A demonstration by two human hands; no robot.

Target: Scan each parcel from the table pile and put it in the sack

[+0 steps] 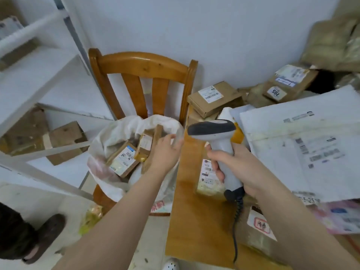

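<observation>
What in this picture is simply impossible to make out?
Head view, small parcel on the table: partly hidden behind the scanner and right hand; label too blurred to read.
Head view, sack: its depths hidden by its rim and the left hand.
Head view, white mailer: cut off by the right edge; it covers whatever lies beneath.

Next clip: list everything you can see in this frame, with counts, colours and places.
sack: one, white, open on the chair seat
parcels in sack: three visible, brown
chair: one, orange-brown wood, left of table
table: one, wooden
brown boxes: at least two, far end of table
mailer: one, large, white, right side of table
small parcel: one, labelled, on table beside right hand
scanner: one, grey-white, corded
shelving: white, left, holding cardboard boxes
left hand: open, over the sack
right hand: grips the scanner
</observation>
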